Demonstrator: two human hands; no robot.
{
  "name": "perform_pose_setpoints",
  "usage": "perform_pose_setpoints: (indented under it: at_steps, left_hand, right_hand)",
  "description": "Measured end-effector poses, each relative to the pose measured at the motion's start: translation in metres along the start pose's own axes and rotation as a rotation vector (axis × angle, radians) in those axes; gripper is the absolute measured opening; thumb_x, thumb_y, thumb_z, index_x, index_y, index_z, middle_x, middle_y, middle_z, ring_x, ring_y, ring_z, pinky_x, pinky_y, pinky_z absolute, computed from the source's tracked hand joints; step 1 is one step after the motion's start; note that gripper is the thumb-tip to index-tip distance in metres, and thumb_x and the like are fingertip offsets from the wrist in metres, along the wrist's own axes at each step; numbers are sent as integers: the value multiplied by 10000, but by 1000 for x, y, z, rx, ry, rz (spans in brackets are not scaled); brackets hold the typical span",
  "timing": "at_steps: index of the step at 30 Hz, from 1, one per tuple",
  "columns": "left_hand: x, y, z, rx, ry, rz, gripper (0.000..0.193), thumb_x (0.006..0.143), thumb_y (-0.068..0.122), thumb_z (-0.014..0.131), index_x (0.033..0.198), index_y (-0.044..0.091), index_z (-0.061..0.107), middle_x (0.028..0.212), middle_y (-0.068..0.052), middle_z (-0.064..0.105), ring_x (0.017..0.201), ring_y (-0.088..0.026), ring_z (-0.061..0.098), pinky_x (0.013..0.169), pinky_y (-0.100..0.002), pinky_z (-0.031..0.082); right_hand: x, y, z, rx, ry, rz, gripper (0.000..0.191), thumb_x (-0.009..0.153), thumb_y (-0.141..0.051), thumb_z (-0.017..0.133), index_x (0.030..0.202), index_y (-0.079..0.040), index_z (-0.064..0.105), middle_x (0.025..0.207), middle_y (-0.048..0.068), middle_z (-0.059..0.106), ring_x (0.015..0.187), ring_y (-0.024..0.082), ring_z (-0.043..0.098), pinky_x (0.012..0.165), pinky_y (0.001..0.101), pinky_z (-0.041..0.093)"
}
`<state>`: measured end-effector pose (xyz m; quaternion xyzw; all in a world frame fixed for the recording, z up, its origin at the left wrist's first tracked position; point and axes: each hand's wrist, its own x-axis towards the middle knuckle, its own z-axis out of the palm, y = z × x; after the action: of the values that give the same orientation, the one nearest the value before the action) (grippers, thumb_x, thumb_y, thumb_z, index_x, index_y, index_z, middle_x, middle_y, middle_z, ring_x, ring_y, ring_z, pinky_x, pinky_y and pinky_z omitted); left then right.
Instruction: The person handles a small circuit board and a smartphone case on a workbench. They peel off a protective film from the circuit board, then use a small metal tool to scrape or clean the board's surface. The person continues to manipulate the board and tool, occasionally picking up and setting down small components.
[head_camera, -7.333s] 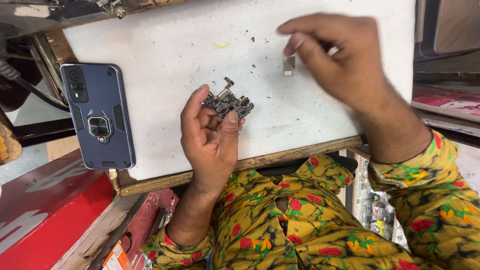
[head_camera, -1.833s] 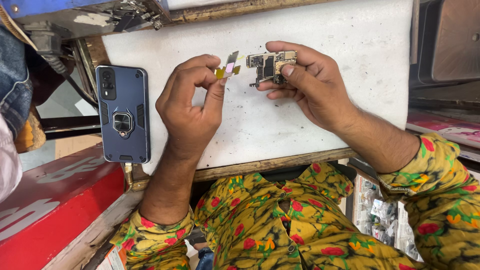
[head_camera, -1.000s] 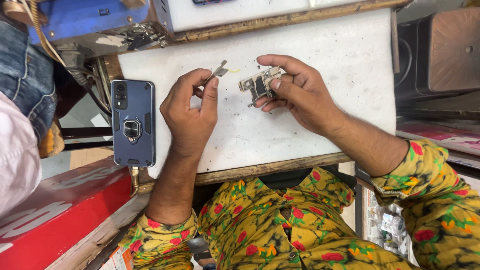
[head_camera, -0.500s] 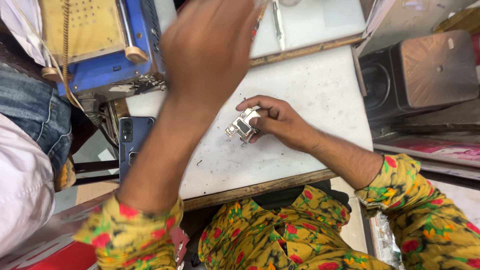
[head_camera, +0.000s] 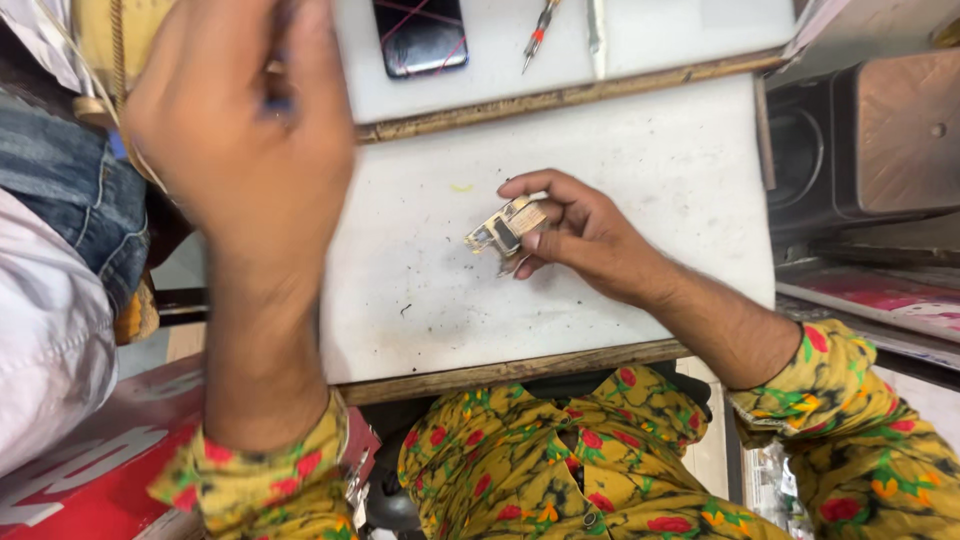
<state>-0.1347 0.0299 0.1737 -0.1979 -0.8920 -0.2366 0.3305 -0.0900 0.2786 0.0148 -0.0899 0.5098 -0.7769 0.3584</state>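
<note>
My right hand (head_camera: 592, 242) rests on the white work board (head_camera: 430, 295) and pinches a small phone circuit board (head_camera: 505, 228) between thumb and fingers, its free end tilted toward the left. My left hand (head_camera: 240, 165) is lifted off the board, close to the camera and blurred, reaching toward the upper left. Something bluish shows between its fingertips, but I cannot make out what it is or whether the hand grips it. The blue-cased phone seen earlier is hidden behind my left arm.
A dark phone (head_camera: 420, 35) with red lines on its screen, a screwdriver (head_camera: 538, 25) and a grey tool (head_camera: 595, 22) lie on a second white board behind. Another person's jeans (head_camera: 60, 190) are at left. A dark box (head_camera: 865, 140) stands right; a red surface (head_camera: 90, 470) lies lower left.
My left hand has left the work board and risen toward the upper left. The right hand keeps the circuit board near the same spot. The view has tilted upward.
</note>
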Motion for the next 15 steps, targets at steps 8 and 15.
perform_pose_setpoints:
  at_steps: [8, 15]
  left_hand:
    - [-169, -80, -5, 94, -17, -361, 96, 1052, -24, 715, 1136, 20, 700, 1080, -86, 726, 985, -198, 749, 817, -306, 616]
    - [-164, -87, 29, 251, 50, -382, 203, 1026, 70, 808, 1188, 43, 688, 1122, -66, 707, 938, -167, 740, 752, -281, 608]
  right_hand:
    - [2, 7, 14, -137, 37, -32, 583, 998, -34, 637, 1496, -62, 335, 1035, 125, 707, 913, 180, 722, 788, 330, 651]
    - [8, 11, 14, -190, 50, -7, 586, 1003, -26, 642, 1506, -41, 342, 987, 115, 697, 897, 179, 726, 799, 336, 654]
